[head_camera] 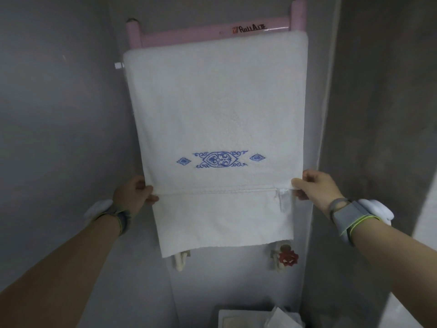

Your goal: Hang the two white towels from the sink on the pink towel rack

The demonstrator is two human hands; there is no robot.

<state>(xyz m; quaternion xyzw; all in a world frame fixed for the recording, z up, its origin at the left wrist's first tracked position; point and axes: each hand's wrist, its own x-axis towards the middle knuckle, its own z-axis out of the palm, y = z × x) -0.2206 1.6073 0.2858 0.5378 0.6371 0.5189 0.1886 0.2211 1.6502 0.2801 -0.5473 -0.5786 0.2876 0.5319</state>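
A white towel with blue embroidery hangs over a rung of the pink towel rack on the grey wall. A second white layer hangs lower behind it; whether that is another towel or the back half of the same one I cannot tell. My left hand pinches the front layer's bottom left corner. My right hand pinches the bottom right corner. Both hands hold the hem at the same height. The rack's lower rungs are hidden by the cloth.
A red valve handle sits at the rack's lower right foot, a white fitting at the lower left. A wall corner rises on the right. White objects lie on the floor below.
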